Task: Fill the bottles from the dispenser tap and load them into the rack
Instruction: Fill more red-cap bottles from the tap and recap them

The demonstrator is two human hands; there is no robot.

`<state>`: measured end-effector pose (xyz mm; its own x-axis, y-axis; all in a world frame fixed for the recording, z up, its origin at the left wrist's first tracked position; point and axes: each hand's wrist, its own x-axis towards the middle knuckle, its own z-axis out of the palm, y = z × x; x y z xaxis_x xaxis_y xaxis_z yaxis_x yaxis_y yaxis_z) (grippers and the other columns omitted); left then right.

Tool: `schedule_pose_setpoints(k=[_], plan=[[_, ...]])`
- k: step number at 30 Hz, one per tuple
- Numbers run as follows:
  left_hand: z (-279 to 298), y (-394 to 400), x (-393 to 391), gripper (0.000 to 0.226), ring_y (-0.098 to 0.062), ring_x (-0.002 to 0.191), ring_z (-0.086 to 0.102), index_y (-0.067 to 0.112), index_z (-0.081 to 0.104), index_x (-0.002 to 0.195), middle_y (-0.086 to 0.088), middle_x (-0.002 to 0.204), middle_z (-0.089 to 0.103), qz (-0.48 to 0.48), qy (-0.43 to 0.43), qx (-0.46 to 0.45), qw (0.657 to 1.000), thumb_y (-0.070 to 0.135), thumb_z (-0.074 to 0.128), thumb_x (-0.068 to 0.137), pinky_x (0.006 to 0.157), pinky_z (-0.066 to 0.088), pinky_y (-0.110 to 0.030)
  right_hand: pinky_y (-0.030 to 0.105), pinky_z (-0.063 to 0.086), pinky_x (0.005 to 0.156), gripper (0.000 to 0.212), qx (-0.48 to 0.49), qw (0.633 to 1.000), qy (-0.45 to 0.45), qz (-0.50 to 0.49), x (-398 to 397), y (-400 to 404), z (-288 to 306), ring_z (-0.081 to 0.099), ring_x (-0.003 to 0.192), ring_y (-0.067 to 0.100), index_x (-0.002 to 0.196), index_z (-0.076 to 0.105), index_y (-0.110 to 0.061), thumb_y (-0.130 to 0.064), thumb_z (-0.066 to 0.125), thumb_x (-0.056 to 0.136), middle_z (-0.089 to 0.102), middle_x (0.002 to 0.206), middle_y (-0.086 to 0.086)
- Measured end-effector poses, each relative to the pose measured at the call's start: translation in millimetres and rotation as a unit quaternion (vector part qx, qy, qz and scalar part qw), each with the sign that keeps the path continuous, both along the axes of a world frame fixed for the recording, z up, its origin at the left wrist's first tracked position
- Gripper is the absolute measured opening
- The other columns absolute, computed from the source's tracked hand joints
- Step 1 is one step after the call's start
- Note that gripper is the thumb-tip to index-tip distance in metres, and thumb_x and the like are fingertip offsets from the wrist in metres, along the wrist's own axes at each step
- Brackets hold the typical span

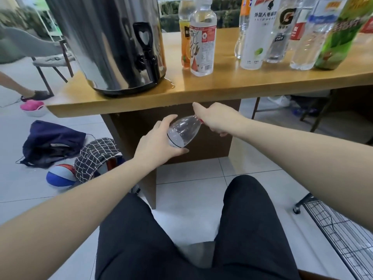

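Uncapping step, seemingly: clear bottle (182, 131) tilted below the table edge, left hand (156, 142) wrapped round its base, right hand (215, 120) gripping the neck end; next, up under the tap (148, 61).

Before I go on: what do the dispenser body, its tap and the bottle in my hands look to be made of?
Dispenser: polished metal, probably stainless steel; it mirrors the room. Tap: matte black, likely plastic. Held bottle: clear thin plastic, see-through with glare; left hand grips its base, right hand its neck.
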<state>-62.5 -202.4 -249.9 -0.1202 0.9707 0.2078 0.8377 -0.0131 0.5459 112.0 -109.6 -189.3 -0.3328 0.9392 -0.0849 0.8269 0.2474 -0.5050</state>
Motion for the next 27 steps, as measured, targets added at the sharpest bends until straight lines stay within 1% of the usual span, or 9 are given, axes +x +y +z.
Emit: schedule_pose_setpoints(k=[3, 6, 9, 12, 15, 19, 23, 25, 27], plan=[[2.9, -3.2, 4.4, 0.080, -0.013, 0.104, 0.061, 0.034, 0.041, 0.138, 0.011, 0.126, 0.059, 0.021, 0.073, 0.033, 0.997, 0.051, 0.083, 0.072, 0.080, 0.049, -0.029, 0.029, 0.051, 0.061, 0.063, -0.001, 1.000, -0.006, 0.012, -2.9, -0.3, 2.3, 0.053, 0.050, 0.021, 0.065, 0.057, -0.015, -0.067, 0.031, 0.092, 0.047, 0.046, -0.003], [3.0, -2.4, -0.1, 0.079, -0.010, 0.099, 0.060, 0.033, 0.043, 0.139, 0.013, 0.123, 0.062, 0.001, 0.049, 0.017, 0.999, 0.047, 0.082, 0.072, 0.079, 0.047, -0.024, 0.030, 0.049, 0.060, 0.067, 0.025, 0.999, -0.017, 0.035, -0.7, 1.7, 2.6, 0.059, 0.057, 0.023, 0.068, 0.061, -0.013, -0.067, 0.030, 0.092, 0.051, 0.050, -0.001], [2.2, 1.6, -9.5, 0.085, -0.009, 0.102, 0.060, 0.034, 0.041, 0.142, 0.015, 0.121, 0.062, -0.035, 0.023, -0.025, 0.999, 0.046, 0.084, 0.071, 0.082, 0.047, -0.021, 0.030, 0.041, 0.057, 0.070, 0.107, 0.989, -0.030, 0.102, 3.5, 3.4, -4.9, 0.058, 0.065, 0.019, 0.070, 0.065, -0.013, -0.064, 0.027, 0.097, 0.060, 0.064, 0.000], [0.7, 9.1, -20.9, 0.085, -0.007, 0.109, 0.058, 0.032, 0.040, 0.144, 0.016, 0.123, 0.058, -0.076, -0.025, -0.043, 0.996, 0.037, 0.086, 0.072, 0.087, 0.045, -0.017, 0.030, 0.033, 0.053, 0.057, 0.196, 0.966, -0.037, 0.166, 8.0, 1.0, -12.0, 0.054, 0.063, 0.017, 0.071, 0.053, -0.018, -0.060, 0.028, 0.101, 0.057, 0.065, -0.001], [-2.7, 17.7, -30.7, 0.084, -0.006, 0.113, 0.057, 0.031, 0.041, 0.143, 0.016, 0.125, 0.057, -0.097, -0.049, -0.051, 0.993, 0.031, 0.087, 0.072, 0.093, 0.046, -0.020, 0.030, 0.034, 0.053, 0.048, 0.182, 0.965, -0.016, 0.189, 8.8, 2.2, -19.9, 0.055, 0.064, 0.014, 0.087, 0.047, -0.021, -0.060, 0.024, 0.102, 0.056, 0.069, -0.004], [-8.2, 21.4, -42.5, 0.082, -0.007, 0.115, 0.056, 0.031, 0.042, 0.141, 0.014, 0.127, 0.056, -0.115, -0.081, -0.106, 0.984, 0.027, 0.088, 0.073, 0.094, 0.046, -0.021, 0.026, 0.036, 0.054, 0.046, 0.183, 0.957, -0.020, 0.225, 1.9, 3.7, -27.7, 0.056, 0.065, 0.012, 0.100, 0.045, -0.023, -0.063, 0.021, 0.100, 0.057, 0.075, -0.006], [-10.0, 23.2, -48.3, 0.081, -0.009, 0.116, 0.053, 0.030, 0.044, 0.139, 0.011, 0.128, 0.054, -0.077, -0.049, -0.043, 0.995, 0.029, 0.089, 0.071, 0.099, 0.046, -0.025, 0.034, 0.041, 0.065, 0.061, 0.155, 0.971, -0.052, 0.177, -7.9, 5.7, -19.3, 0.057, 0.069, 0.014, 0.099, 0.054, -0.024, -0.069, 0.014, 0.097, 0.060, 0.075, -0.005], [-11.4, 22.2, -47.1, 0.080, -0.010, 0.117, 0.051, 0.030, 0.046, 0.138, 0.008, 0.130, 0.049, -0.054, 0.000, 0.003, 0.999, 0.030, 0.089, 0.070, 0.099, 0.046, -0.028, 0.034, 0.043, 0.067, 0.078, 0.105, 0.984, -0.072, 0.123, -16.3, 8.7, -13.8, 0.060, 0.066, 0.016, 0.088, 0.065, -0.020, -0.073, 0.008, 0.095, 0.063, 0.069, -0.003], [-10.9, 19.5, -44.1, 0.079, -0.012, 0.116, 0.050, 0.028, 0.048, 0.137, 0.006, 0.132, 0.046, -0.032, 0.046, 0.033, 0.998, 0.030, 0.089, 0.070, 0.097, 0.047, -0.030, 0.033, 0.047, 0.065, 0.090, 0.076, 0.989, -0.097, 0.081, -24.3, 11.4, -11.1, 0.066, 0.058, 0.019, 0.071, 0.067, -0.013, -0.075, 0.007, 0.093, 0.064, 0.054, 0.001]])
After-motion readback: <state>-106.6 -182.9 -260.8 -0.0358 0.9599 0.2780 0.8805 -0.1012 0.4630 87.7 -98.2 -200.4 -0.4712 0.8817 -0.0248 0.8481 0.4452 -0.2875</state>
